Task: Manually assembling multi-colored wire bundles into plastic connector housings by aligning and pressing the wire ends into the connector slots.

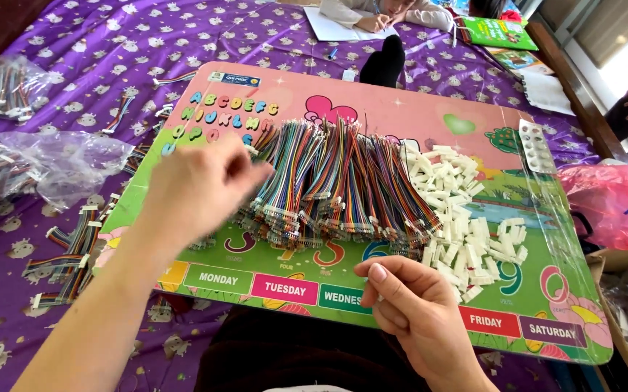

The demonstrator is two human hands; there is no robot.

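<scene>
A thick pile of multicoloured ribbon wire bundles (343, 185) lies on a pink and green children's board (430, 109) resting on my lap. My left hand (197, 192) hovers, blurred, over the pile's left end, fingers curled toward the wires; whether it grips any is hidden. A heap of small white plastic connectors (466, 225) sits right of the wires. My right hand (412, 305) is at the board's near edge, fingers pinched around a small white connector that barely shows.
Clear plastic bags (67, 163) and finished wire assemblies (70, 261) lie left on the purple bedspread (88, 43). A pink bag (612, 199) sits right, a blister strip (535, 145) on the board's right edge. Another person writes on paper (343, 29) at the far end.
</scene>
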